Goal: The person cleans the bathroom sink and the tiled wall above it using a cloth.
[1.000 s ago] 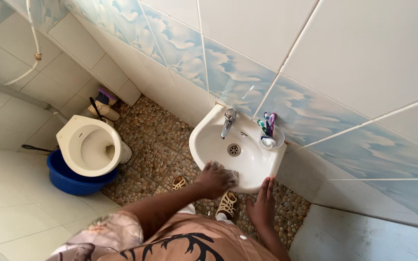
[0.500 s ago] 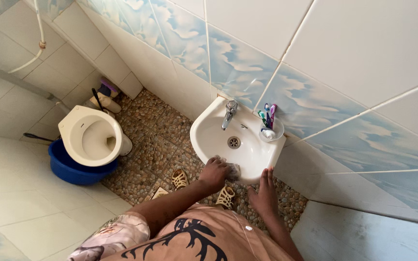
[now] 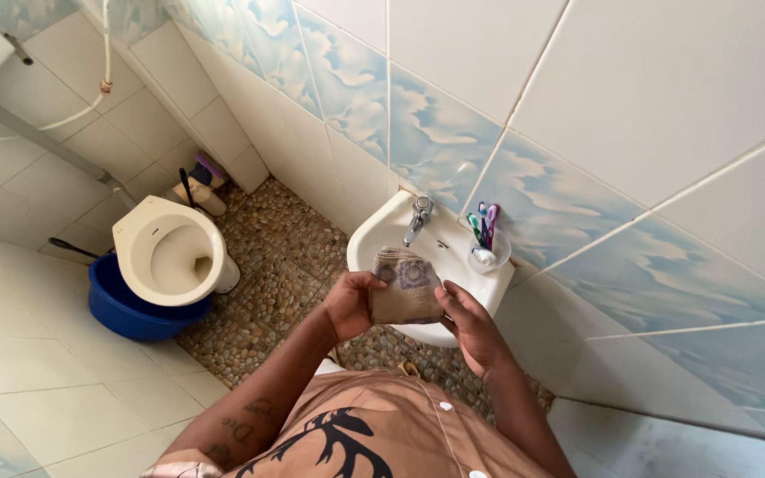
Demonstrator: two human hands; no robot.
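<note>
Both hands, left hand (image 3: 350, 305) and right hand (image 3: 466, 320), have their fingers curled around a folded patterned cloth (image 3: 405, 285) (brownish, damp-looking), held above the front rim of the white sink (image 3: 382, 232).

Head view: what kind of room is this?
Almost certainly a small home bathroom: a white ceramic wall sink with a metal tap, a white seatless toilet bowl, and a clear cup of toothbrushes on the sink's corner, amid tiled walls.
</note>
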